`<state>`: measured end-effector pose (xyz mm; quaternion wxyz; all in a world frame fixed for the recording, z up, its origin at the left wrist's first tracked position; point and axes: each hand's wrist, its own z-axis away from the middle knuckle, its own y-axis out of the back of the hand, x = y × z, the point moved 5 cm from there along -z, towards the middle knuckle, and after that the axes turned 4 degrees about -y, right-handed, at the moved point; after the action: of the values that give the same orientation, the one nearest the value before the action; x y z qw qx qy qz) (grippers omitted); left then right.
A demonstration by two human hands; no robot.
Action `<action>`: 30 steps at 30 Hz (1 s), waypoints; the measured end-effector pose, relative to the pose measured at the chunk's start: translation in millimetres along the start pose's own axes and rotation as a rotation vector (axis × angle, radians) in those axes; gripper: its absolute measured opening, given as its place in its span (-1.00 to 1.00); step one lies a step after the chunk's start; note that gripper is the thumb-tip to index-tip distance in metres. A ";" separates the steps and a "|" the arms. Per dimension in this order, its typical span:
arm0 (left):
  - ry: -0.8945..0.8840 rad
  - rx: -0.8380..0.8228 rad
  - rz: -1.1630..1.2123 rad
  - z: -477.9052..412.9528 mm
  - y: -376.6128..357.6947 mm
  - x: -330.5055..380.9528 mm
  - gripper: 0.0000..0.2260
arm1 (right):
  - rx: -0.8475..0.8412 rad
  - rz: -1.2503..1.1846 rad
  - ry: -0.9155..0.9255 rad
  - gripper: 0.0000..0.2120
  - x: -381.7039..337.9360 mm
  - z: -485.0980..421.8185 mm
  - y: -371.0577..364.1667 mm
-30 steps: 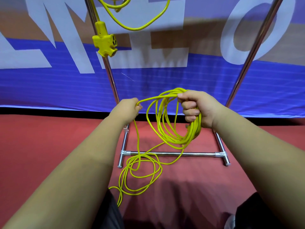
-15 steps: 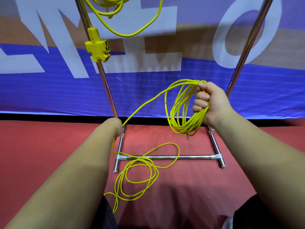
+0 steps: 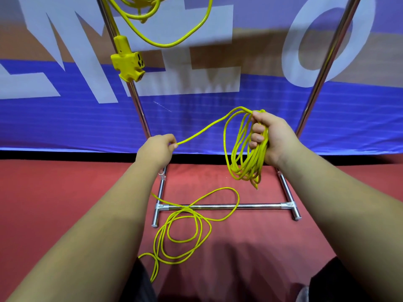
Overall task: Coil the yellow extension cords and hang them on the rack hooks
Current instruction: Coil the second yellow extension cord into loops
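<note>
2 yellow ext. cords: hung cord, held cord. 1 chrome rack. 2 hands: left hand, right hand. 1 banner.

The rack was polished, shiny metal tubing; the yellow cord looked smooth and rubbery; the red floor was matt; the banner faintly ribbed.

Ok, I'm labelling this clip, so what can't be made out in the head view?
Head view:
- Rack hooks: cut off by the top edge above the hung cord.
- Loose cord just below the left hand: behind its wrist.
- Its far end: lost behind the left forearm.
- Coil's loop count: strands bunch in the right hand.
</note>
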<state>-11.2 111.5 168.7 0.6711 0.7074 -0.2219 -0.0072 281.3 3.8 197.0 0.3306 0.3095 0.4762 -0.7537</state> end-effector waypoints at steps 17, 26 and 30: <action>-0.796 -0.225 -0.111 29.6 1.1 98.3 -0.39 | 0.104 0.254 -0.124 -0.91 27.6 -2.7 1.9; -0.572 -0.111 0.153 32.7 18.7 100.7 -0.74 | -0.015 0.543 -0.251 -0.85 52.1 4.7 -14.1; -0.523 -0.091 0.096 29.4 18.1 88.4 -0.82 | -0.059 0.628 -0.261 -0.84 59.4 7.9 -19.3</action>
<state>53.9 55.0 208.5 0.6216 0.6393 -0.4206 -0.1676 229.8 -9.2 163.3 0.6134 0.3324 0.3331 -0.6343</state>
